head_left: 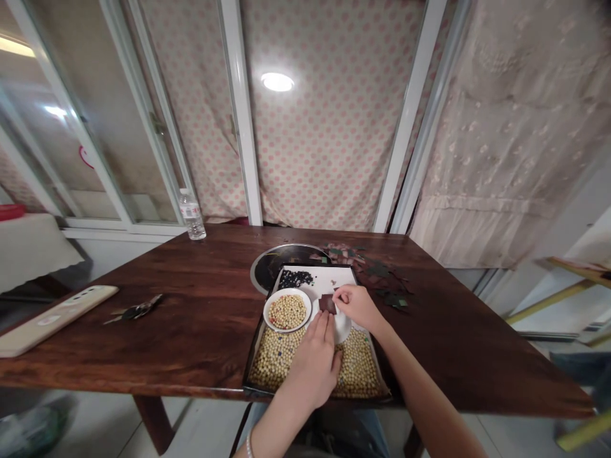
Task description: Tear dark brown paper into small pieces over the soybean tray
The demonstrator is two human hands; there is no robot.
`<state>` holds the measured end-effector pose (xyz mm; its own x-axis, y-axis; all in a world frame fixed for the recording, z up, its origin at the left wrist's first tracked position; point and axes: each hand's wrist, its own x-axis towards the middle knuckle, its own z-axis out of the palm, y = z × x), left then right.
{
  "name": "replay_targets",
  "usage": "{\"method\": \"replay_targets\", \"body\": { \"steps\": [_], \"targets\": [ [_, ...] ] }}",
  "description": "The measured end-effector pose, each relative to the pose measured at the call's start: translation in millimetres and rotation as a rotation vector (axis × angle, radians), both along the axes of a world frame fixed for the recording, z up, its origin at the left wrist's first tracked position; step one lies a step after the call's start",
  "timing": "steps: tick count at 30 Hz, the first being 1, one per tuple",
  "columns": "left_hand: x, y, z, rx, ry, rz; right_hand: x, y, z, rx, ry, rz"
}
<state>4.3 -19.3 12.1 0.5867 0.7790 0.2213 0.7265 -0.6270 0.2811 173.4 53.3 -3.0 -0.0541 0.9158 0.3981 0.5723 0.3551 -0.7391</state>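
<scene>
A small dark brown square piece (pixel 327 302) lies over a white dish (pixel 342 327) in the black-edged tray (pixel 249 356). My left hand (pixel 312 362) reaches across the tray, its fingers stretched out and their tips against the square's lower edge. At the square's right edge, my right hand (pixel 357 305) is closed in a pinch; what sits between its fingertips is too small to tell. Beside them on the left stands a white bowl (pixel 266 312) of pale yellow beads. Many more pale beads (pixel 277 356) fill the tray's near part, and black beads (pixel 294 278) lie at its far left.
Brown and green square pieces (pixel 379 270) are scattered right of and behind the tray. A round dark inset (pixel 260 267) lies behind it. On the table's left are a water bottle (pixel 192 216), keys (pixel 136 310) and a long cream-coloured object (pixel 62 318).
</scene>
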Motion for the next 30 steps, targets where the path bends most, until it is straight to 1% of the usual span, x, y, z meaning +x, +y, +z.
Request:
{"method": "replay_targets", "body": {
  "steps": [2, 5, 6, 9, 11, 13, 15, 17, 18, 19, 22, 23, 24, 26, 28, 30],
  "targets": [
    [1.0, 0.3, 0.1, 0.021, 0.019, 0.002, -1.2, -0.3, -0.3, 0.018, -0.008, -0.023],
    [2.0, 0.9, 0.3, 0.047, 0.035, 0.012, -2.4, -0.8, -1.8, 0.041, -0.064, 0.009],
    [2.1, 1.1, 0.4, 0.051, 0.039, 0.016, -2.2, -0.6, -1.9, 0.061, -0.084, 0.000],
    [1.7, 1.0, -0.1, 0.055, 0.040, 0.016, -0.3, 0.0, 2.0, 0.139, -0.110, -0.105],
    [0.9, 0.4, -1.2, 0.050, 0.029, 0.007, -1.3, -2.2, 9.5, 0.208, -0.083, -0.178],
    [0.2, -0.3, -2.4, 0.047, 0.016, 0.002, -7.3, -8.2, 20.6, 0.334, -0.006, -0.224],
    [-0.5, -0.6, -3.1, 0.045, 0.008, 0.003, -18.1, -16.4, 32.5, 0.469, 0.107, -0.225],
    [-1.0, -0.7, -3.2, 0.039, 0.005, 0.005, -30.3, -22.3, 41.6, 0.541, 0.170, -0.209],
    [-1.3, -0.7, -3.1, 0.034, 0.002, 0.006, -35.3, -23.3, 44.2, 0.534, 0.168, -0.182],
    [-1.6, -0.7, -3.0, 0.027, 0.000, 0.004, -39.0, -22.7, 45.4, 0.491, 0.135, -0.125],
    [-2.4, -0.9, -3.2, 0.006, -0.015, -0.002, -39.4, -15.3, 42.5, 0.220, -0.059, 0.143],
    [-2.7, -1.1, -3.4, 0.000, -0.020, -0.001, -36.1, -13.1, 40.6, 0.127, -0.100, 0.202],
    [-2.9, -1.2, -3.8, -0.005, -0.026, -0.001, -31.7, -12.1, 38.9, 0.055, -0.103, 0.219],
    [-3.3, -1.3, -4.7, -0.010, -0.037, -0.004, -20.7, -15.6, 36.9, -0.028, -0.029, 0.163],
    [-4.2, -1.1, -5.6, -0.013, -0.056, -0.010, -9.1, -26.9, 36.1, -0.056, 0.017, 0.113],
    [-5.5, -0.4, -6.6, -0.015, -0.078, -0.016, 0.5, -44.2, 34.4, -0.061, -0.043, 0.094]
  ]
}}
